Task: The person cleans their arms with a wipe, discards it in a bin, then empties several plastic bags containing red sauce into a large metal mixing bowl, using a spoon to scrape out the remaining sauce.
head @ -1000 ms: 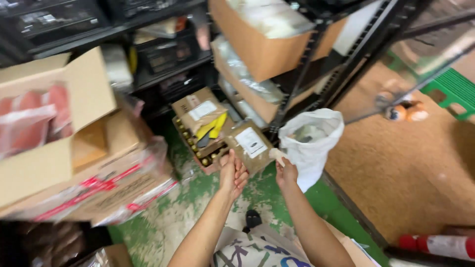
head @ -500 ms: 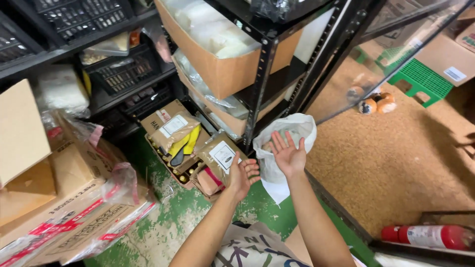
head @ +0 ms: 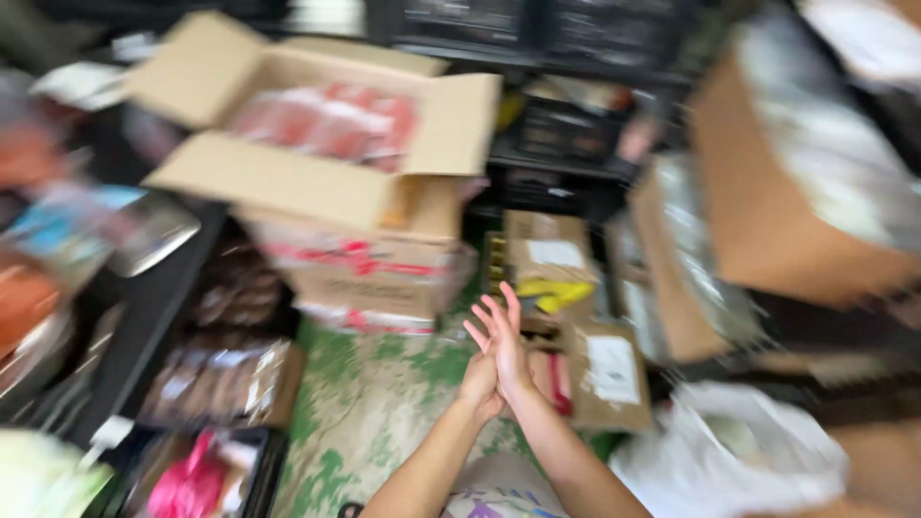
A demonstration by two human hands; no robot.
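1. Both hands empty: left hand [head: 480,379] pressed against right hand [head: 507,347], fingers spread, grip on nothing.
2. Nearest thing's the open small box [head: 587,369] on the floor, just beside them.
3. It's blurry; I'd steady up before reaching in.

Smeared by motion throughout. Left hand [head: 480,384] mostly hidden behind right hand [head: 504,345]; whether either holds anything, impossible to tell. Red contents of open cardboard box [head: 317,144] at upper left too blurred to identify. White bag [head: 729,460] cut off at bottom right.
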